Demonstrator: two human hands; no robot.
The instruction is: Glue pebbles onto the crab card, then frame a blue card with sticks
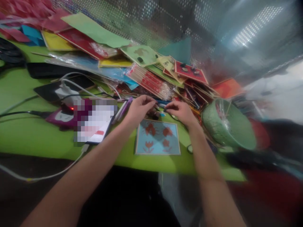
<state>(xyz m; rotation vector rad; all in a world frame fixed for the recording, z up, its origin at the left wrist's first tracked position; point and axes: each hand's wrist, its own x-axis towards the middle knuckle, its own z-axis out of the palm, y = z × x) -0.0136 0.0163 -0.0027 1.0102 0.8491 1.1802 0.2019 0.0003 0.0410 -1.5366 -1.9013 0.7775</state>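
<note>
My left hand (pixel 140 108) and my right hand (pixel 180 113) meet above the far edge of a blue square card (pixel 157 137) with red flower shapes and a pale wooden frame. Both hands have their fingers pinched together on a small thin object (pixel 160 112) between them; it is too small and blurred to name. The card lies flat on the green table (pixel 28 132), just below my hands.
A green bowl (pixel 226 127) wrapped in plastic lies tilted to the right. Behind my hands is a heap of coloured cards, paper sheets and a bundle of sticks (pixel 151 82). At the left lie a phone (pixel 94 123), cables (pixel 42 176) and dark devices.
</note>
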